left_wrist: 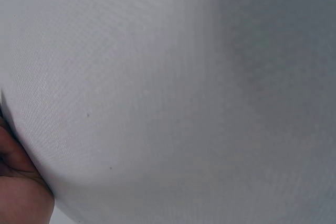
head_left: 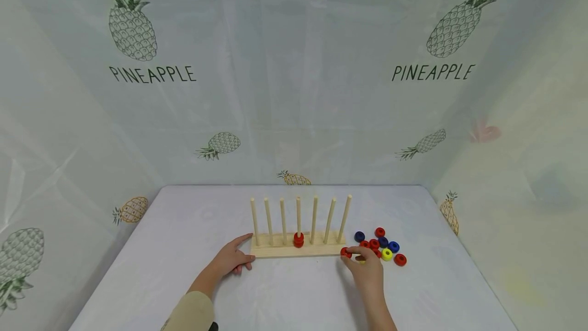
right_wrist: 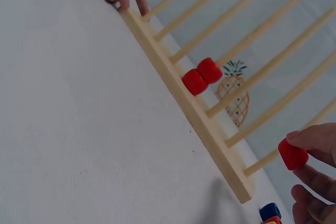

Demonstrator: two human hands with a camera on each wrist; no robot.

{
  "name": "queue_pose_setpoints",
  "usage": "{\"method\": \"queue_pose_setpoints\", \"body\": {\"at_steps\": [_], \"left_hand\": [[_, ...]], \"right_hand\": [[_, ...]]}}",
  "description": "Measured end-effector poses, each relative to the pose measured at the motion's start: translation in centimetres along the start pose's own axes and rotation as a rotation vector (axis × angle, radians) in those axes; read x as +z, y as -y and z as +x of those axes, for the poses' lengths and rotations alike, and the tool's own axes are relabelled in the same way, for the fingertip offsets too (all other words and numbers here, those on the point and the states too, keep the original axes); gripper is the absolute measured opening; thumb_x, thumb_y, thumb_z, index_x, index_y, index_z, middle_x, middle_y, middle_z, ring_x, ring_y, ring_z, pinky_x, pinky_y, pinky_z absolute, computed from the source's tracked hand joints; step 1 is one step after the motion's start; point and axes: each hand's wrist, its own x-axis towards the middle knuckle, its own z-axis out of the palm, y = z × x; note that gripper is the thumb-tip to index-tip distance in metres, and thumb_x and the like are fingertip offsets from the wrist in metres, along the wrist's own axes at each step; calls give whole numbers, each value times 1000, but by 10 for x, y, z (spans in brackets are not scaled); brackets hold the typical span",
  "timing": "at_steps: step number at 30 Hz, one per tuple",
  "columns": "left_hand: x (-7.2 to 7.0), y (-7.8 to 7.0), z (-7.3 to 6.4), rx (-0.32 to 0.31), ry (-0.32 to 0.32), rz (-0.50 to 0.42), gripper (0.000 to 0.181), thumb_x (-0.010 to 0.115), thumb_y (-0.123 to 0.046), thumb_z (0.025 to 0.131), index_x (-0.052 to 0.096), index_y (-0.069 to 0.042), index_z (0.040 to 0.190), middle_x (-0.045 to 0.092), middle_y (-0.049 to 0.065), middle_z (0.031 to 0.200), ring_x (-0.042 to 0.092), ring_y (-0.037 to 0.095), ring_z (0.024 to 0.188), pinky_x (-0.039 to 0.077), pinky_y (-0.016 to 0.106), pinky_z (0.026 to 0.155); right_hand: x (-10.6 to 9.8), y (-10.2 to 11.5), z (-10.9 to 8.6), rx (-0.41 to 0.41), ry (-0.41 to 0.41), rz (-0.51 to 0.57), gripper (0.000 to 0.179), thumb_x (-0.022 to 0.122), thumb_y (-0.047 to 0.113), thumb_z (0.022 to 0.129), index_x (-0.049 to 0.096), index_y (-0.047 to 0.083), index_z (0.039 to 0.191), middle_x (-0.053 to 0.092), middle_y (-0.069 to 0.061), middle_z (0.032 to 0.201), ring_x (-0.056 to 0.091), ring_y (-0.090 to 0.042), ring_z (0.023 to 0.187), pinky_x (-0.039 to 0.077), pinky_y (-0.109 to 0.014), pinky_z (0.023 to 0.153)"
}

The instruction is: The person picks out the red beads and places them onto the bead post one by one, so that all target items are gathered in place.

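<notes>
A wooden peg stand (head_left: 285, 253) with a row of upright pegs lies across the table. Two red beads (right_wrist: 202, 77) sit stacked on its middle peg. My left hand (head_left: 231, 258) holds the stand's left end, index finger at the back corner and thumb at the front one. Between thumb and finger, my right hand (head_left: 368, 270) pinches a third red bead (right_wrist: 293, 155) just off the stand's right end. The left wrist view shows mostly white cloth, with part of the left hand (left_wrist: 23, 192) at its lower left edge.
To the right of the stand lie several loose beads: red (head_left: 400, 260), blue (head_left: 393, 246) and yellow (head_left: 387, 254). The right hand partly covers this group. A pale curtain (head_left: 294, 91) printed with pineapples hangs behind the white table (head_left: 285, 300).
</notes>
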Motion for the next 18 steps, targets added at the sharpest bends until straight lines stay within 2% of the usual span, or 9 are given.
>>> {"method": "queue_pose_setpoints", "body": {"at_steps": [11,18], "left_hand": [[0,-3,-4,0,7,-22,76,73,-11,87,32,-3,151,67,8,65,44,6,41,39,22,44],[0,-3,-4,-2,4,-24,76,73,-11,88,32,-3,151,67,8,64,43,6,41,39,22,44]], "right_hand": [[8,22,-6,-110,10,19,21,82,8,78,74,8,98,66,-9,103,56,-28,94,48,-30,64],[6,44,-11,-173,57,73,21,82,10,78,75,9,97,67,-6,104,58,-26,94,49,-33,72]]}}
